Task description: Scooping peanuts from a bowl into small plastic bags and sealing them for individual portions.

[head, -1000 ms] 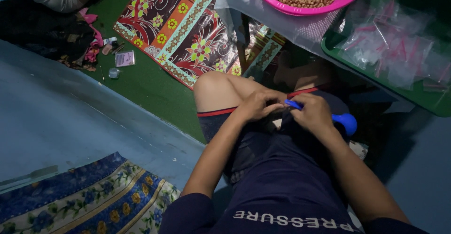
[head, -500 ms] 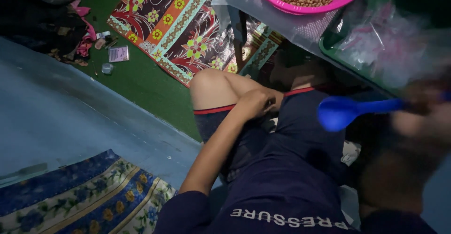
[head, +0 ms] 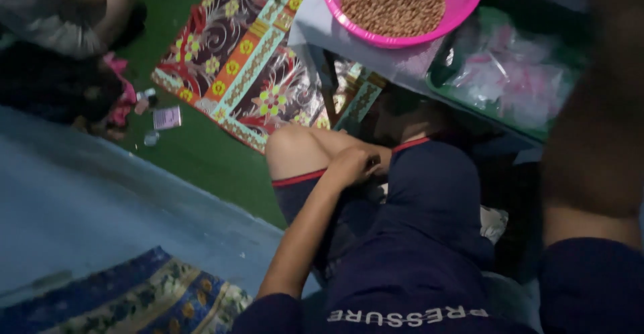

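My left hand [head: 352,166] rests on my lap by the red hem of my dark shorts, next to my bare knee [head: 295,149]. Its fingers are curled shut, and I cannot see anything in them. My right forearm [head: 590,126] is raised along the right edge, blurred, and its hand is out of the picture. A pink basin [head: 396,41] full of brown nuts sits on a low grey table [head: 318,29] ahead of my knees. Beside it, a green tray [head: 439,72] holds several small clear plastic bags [head: 510,82].
A flowered red and brown mat [head: 235,59] lies on green flooring under the table. Another person [head: 67,12] sits at the top left, with a small packet [head: 166,117] nearby. A blue patterned mat [head: 134,294] lies at the bottom left on pale blue floor [head: 100,200].
My right hand, holding a blue scoop, left my lap, swung right and rose out of view. My left hand stayed on my lap. The camera tilted towards the basin.
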